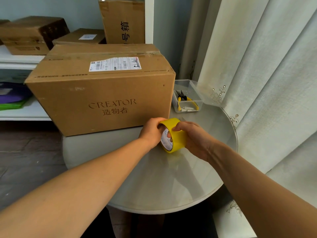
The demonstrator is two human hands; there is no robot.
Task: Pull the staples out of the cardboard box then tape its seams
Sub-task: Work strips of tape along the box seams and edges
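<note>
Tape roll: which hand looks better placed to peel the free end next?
Probably the right hand: it lies over the outer face of the yellow tape roll, fingers on the band. The left hand grips the roll with fingers through the core, steadying it.

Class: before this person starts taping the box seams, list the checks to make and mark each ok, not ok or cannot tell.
1. Tape roll gripped by left hand and right hand: ok.
2. Tape end peeled free: cannot tell.
3. Box flaps closed: ok.
4. All staples out of box: cannot tell.
5. Pliers stowed in bin: ok.
6. Box fully on table: not ok, left part overhangs.
</note>
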